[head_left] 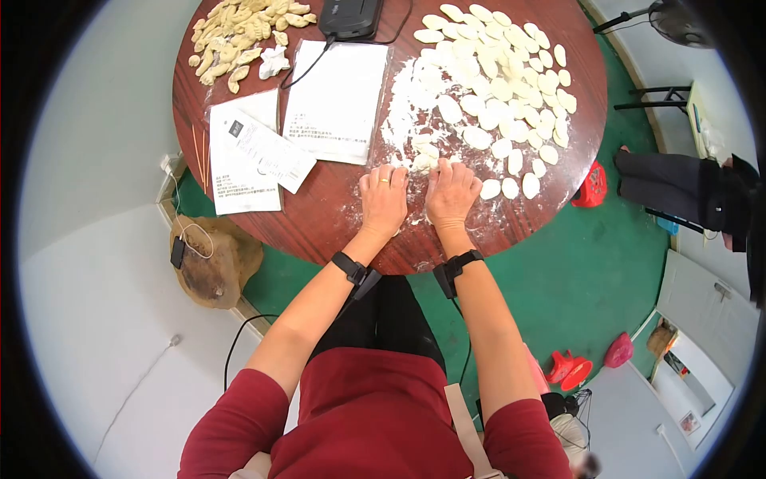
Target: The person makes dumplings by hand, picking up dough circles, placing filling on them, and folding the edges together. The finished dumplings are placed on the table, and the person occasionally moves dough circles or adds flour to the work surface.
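My left hand (383,198) is palm down at the round table's near edge, its fingers curled under and a ring on one finger. Beside it, my right hand (452,191) has its fingers bent down the same way. What lies under the fingers of either hand is hidden. Just beyond the fingertips sits a small cluster of dough lumps (425,152). Many flat oval dough pieces (499,80) spread over the table's right side, some overlapping. White flour (407,104) is scattered between them and the papers.
Shaped dough pieces (239,36) are heaped at the far left of the table (319,223). Plastic-covered papers (335,104), a printed slip (275,156), thin sticks (199,160) and a black device (351,17) with a cable lie there too. Another person's dark-trousered legs (662,180) are at right.
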A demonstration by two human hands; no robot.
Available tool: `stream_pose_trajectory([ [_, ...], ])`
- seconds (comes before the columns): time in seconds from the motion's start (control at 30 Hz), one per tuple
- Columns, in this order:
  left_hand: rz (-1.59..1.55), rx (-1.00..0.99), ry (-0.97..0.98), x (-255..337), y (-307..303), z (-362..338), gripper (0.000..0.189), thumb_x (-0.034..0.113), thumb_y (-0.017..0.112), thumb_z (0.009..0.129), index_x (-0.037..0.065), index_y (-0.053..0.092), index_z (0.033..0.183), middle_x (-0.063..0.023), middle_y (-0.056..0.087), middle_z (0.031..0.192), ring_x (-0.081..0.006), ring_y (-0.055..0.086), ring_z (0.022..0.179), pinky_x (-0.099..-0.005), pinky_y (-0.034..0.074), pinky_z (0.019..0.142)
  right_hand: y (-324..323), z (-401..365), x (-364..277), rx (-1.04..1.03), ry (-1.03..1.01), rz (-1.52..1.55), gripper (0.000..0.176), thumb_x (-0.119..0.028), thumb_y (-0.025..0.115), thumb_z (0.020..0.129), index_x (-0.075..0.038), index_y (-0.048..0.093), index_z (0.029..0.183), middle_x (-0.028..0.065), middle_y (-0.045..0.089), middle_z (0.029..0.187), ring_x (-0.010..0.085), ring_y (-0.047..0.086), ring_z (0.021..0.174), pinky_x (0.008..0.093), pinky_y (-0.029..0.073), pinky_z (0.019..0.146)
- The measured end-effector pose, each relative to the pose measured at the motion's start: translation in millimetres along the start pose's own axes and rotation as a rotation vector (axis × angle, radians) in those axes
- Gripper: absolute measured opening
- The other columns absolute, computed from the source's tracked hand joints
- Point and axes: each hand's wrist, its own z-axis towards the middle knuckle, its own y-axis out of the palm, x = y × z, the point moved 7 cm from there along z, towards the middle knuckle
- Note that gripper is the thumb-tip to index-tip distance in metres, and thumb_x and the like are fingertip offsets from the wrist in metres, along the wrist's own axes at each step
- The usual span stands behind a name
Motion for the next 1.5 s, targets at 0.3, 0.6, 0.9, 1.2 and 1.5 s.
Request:
stream_pose_trajectory([
  [0.3,0.018,-0.106,-0.043,-5,15,-5,0.022,0.017,0.061,0.094,0.009,0.062,0.115,-0.0106,0.061,0.110,-0.0317,0.055,0.108,-0.0495,0.038,0.093,-5,6,20,-0.013,0.183,0.163,0.032,-0.025,0.066,0.091,-0.009,0.056,0.117,0.0124,0.054,0.100,0.0337,0.052,0.099,0.0490,0.037,0.086],
  [0.6,-0.110,-0.046,0.024,-10,-15,-10,0.019,0.010,0.060,0.095,0.009,0.064,0.114,-0.0090,0.061,0.110,-0.0305,0.056,0.110,-0.0474,0.039,0.097,-21,4,42,0.272,0.365,0.539,0.015,-0.006,0.049,0.102,0.002,0.061,0.102,0.0173,0.062,0.093,0.0367,0.057,0.084,0.0455,0.045,0.077],
  [0.9,-0.290,-0.220,0.292,36,-10,-15,0.026,0.021,0.072,0.088,0.018,0.071,0.114,-0.0043,0.063,0.106,-0.0278,0.057,0.107,-0.0448,0.039,0.094,-19,2,48,0.210,0.273,0.331,0.014,-0.012,0.054,0.101,-0.006,0.067,0.100,0.0104,0.070,0.093,0.0323,0.064,0.081,0.0433,0.044,0.073],
  [1.2,0.099,-0.334,0.427,50,7,-49,0.049,0.022,0.062,0.094,0.031,0.060,0.142,-0.0057,0.058,0.128,-0.0236,0.055,0.110,-0.0462,0.038,0.092,-27,12,61,0.254,0.292,0.440,0.014,-0.009,0.055,0.099,-0.005,0.068,0.096,0.0135,0.069,0.091,0.0363,0.063,0.082,0.0466,0.049,0.072],
  [1.5,-0.093,-0.213,0.261,33,-26,-49,0.042,0.020,0.066,0.093,0.029,0.068,0.134,-0.0062,0.058,0.115,-0.0267,0.054,0.107,-0.0461,0.036,0.095,-14,17,18,-0.011,0.051,0.178,0.026,-0.021,0.066,0.094,-0.012,0.064,0.118,0.0074,0.060,0.113,0.0287,0.055,0.109,0.0472,0.039,0.093],
])
